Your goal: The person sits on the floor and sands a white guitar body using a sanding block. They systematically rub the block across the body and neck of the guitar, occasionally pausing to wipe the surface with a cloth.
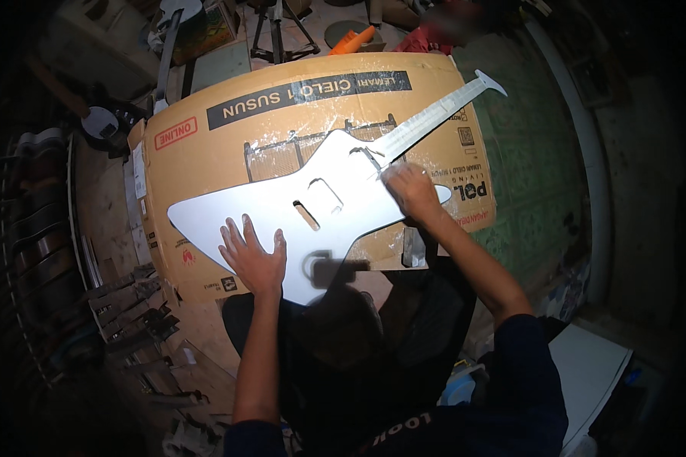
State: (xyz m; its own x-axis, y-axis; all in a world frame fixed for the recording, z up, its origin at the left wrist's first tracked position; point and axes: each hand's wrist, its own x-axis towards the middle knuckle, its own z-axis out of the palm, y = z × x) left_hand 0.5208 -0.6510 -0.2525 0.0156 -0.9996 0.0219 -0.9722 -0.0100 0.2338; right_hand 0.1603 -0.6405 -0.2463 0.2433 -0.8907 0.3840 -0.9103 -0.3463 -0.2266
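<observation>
A white, angular electric guitar body [244,204] with rectangular cut-outs lies flat on cardboard, and its lower point reaches over my lap. The neck [434,116] runs up and to the right from it, ending in a flared headstock [492,82]. My left hand [256,257] rests on the body's lower left part with fingers spread. My right hand [411,192] is closed, its curled fingers pressed to the body near the neck joint; whatever they grip, if anything, is hidden. A shadow falls across the body's lower part.
Under the guitar is a flattened cardboard sheet [198,164] with whitish dust. An orange object [352,41] and a black metal stand [279,34] are beyond it. Dark curved pieces [42,221] line the left; scrap pieces [133,312] lie lower left. A white panel [587,373] sits lower right.
</observation>
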